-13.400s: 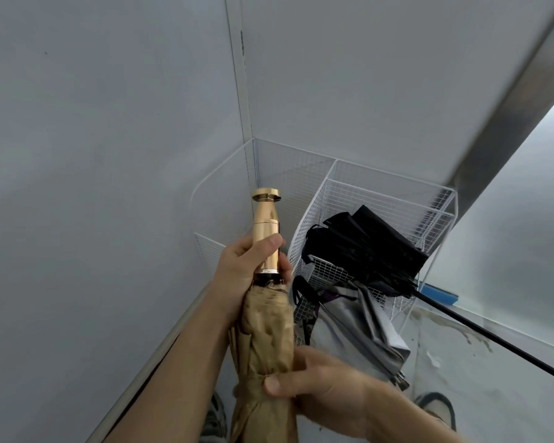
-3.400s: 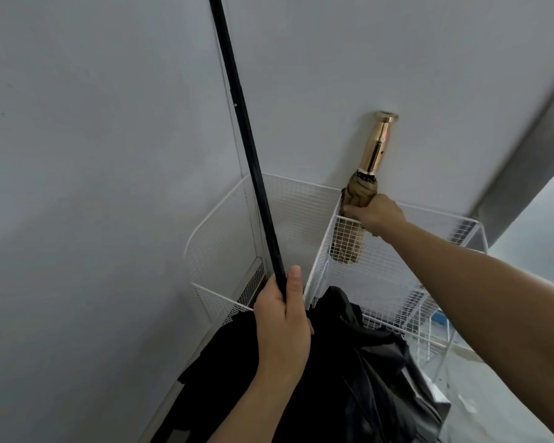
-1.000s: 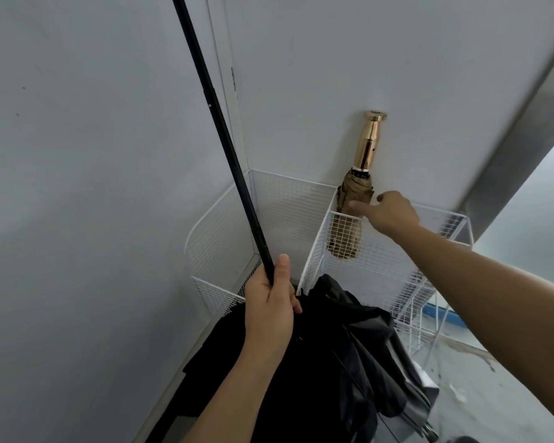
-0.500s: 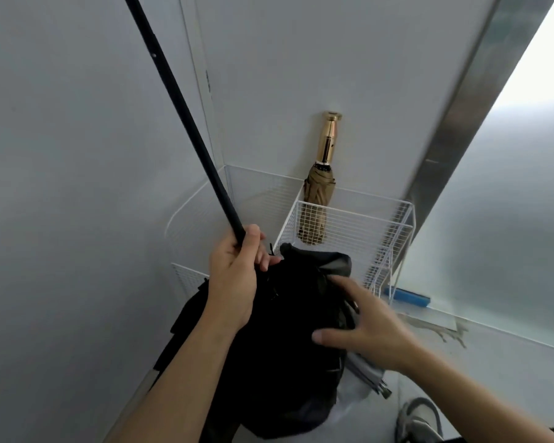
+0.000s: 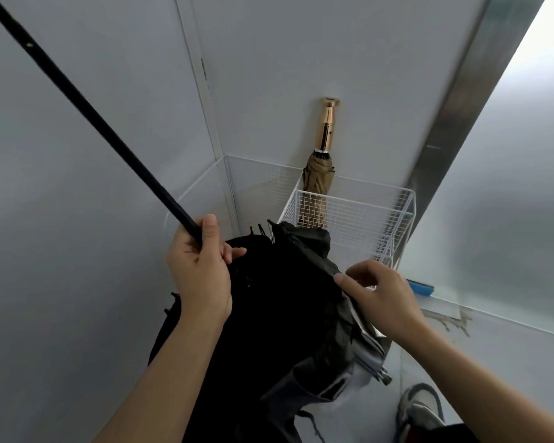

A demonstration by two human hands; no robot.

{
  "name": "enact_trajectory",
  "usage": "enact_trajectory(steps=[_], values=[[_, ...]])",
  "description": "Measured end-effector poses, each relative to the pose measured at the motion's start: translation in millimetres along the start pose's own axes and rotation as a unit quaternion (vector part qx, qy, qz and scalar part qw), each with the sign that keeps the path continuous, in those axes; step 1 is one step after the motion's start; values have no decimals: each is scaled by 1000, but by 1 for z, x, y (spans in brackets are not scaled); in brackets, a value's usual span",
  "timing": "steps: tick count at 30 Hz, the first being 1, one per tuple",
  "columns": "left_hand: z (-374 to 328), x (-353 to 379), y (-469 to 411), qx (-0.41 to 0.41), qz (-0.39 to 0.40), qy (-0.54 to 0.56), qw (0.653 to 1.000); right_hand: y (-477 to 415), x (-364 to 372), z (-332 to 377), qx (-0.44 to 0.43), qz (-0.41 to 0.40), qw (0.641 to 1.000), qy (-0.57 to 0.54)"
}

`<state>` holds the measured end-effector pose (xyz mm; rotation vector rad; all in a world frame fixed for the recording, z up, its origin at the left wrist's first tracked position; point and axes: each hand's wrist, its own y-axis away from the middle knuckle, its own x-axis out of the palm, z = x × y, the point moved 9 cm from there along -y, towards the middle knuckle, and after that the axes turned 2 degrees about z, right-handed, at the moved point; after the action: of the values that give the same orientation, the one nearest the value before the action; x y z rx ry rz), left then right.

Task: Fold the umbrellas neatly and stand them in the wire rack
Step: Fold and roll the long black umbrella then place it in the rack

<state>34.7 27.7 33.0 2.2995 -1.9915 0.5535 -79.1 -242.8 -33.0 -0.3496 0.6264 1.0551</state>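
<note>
My left hand (image 5: 202, 270) grips the black shaft (image 5: 87, 107) of a long black umbrella (image 5: 282, 302), which slants up to the top left. Its loose black canopy hangs bunched below and between my hands. My right hand (image 5: 381, 294) pinches an edge of that canopy with thumb and fingers. A tan folded umbrella (image 5: 317, 183) with a gold handle stands upright in the white wire rack (image 5: 365, 212), leaning against the back wall. A grey umbrella (image 5: 368, 350) lies partly hidden under the black canopy.
The rack sits in a corner between two pale walls. A metal door frame (image 5: 461, 91) rises at the right, beside frosted glass. A blue object (image 5: 421, 287) lies on the floor by the rack. A shoe (image 5: 419, 410) shows at the bottom right.
The shaft has tilted further to the left. My right hand has shifted from lying spread on the black canopy to pinching its edge, slightly further right.
</note>
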Motion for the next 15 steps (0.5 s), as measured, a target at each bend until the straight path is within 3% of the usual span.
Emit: enact_trajectory(steps=[4, 6, 12, 15], values=[[-1, 3, 10, 11, 13, 0, 1000, -4, -9, -2, -6, -20, 994, -107], [-1, 7, 16, 13, 26, -6, 1000, -9, -3, 1, -26, 22, 991, -130], [2, 3, 27, 23, 27, -18, 999, 10, 32, 15, -66, 132, 978, -145], [5, 0, 28, 29, 19, -15, 999, 24, 44, 15, -64, 184, 977, -88]])
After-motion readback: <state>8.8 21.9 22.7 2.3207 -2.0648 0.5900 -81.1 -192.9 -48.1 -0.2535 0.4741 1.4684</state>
